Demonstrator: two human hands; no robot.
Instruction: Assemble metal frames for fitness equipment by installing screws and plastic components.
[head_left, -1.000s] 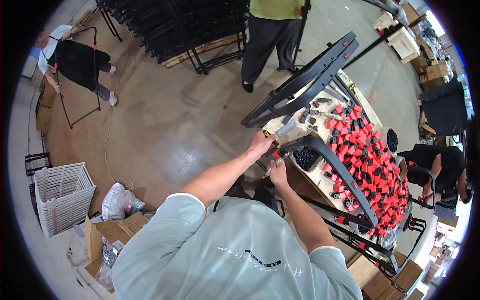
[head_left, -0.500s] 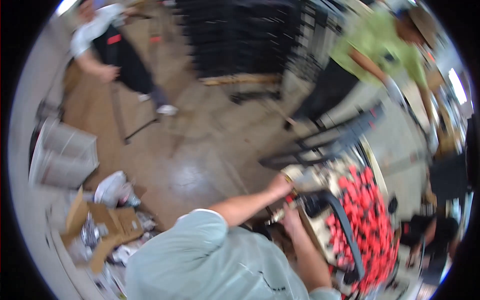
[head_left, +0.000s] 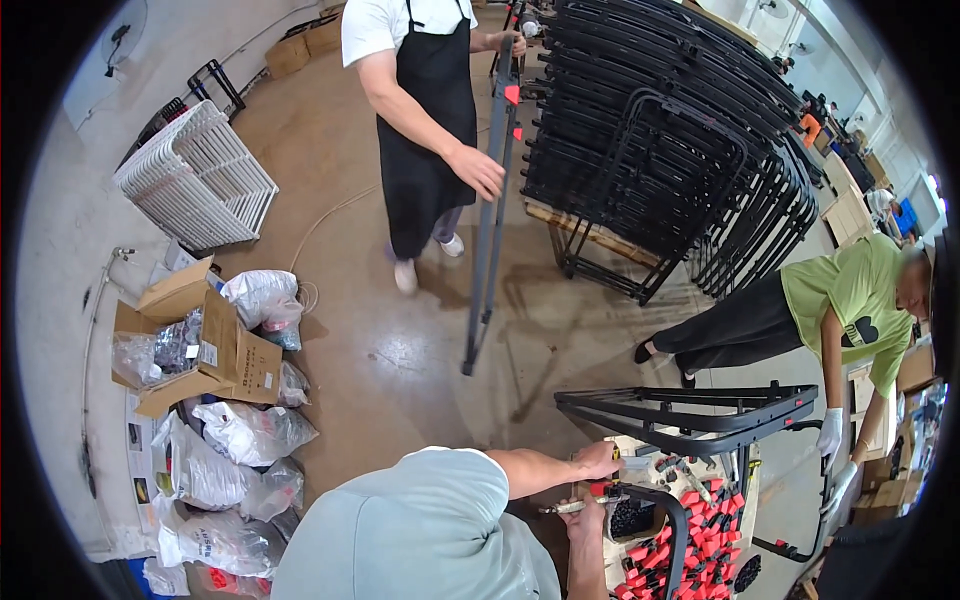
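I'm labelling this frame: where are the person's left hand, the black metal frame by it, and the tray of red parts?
left hand (head_left: 598, 460), head view, on the knuckles.
black metal frame (head_left: 690, 410), head view, on its top bar.
tray of red parts (head_left: 705, 535), head view, on the red pieces.

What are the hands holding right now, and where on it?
Both hands, left and right, sit at the black metal frame near its lower tube; the right seems to hold a small tool. The exact grip cannot be told.

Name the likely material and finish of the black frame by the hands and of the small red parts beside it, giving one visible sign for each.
Black tubular frame: probably metal with a matte dark coating, judging by its thin, rigid bent tubes. Small red parts: likely plastic, given their uniform bright colour and identical shapes, though too small to confirm.
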